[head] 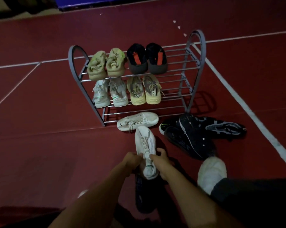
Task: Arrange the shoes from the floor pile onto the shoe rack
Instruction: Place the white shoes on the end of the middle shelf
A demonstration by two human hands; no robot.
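A white lace-up sneaker [145, 150] is pinched at its heel between both hands' fingers [155, 157], toe pointing away toward the grey metal-barred shoe rack [186, 76].

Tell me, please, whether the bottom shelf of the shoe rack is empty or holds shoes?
Empty: the bottom shelf shows only bare rails; the white shoe lies in front of it.

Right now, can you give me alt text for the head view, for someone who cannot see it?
Both hands, left hand and right hand, grip a white sneaker above a red floor, toe pointing at a grey shoe rack. Its upper two shelves hold four pairs; the bottom shelf shows none. Its white mate and black shoes lie on the floor.
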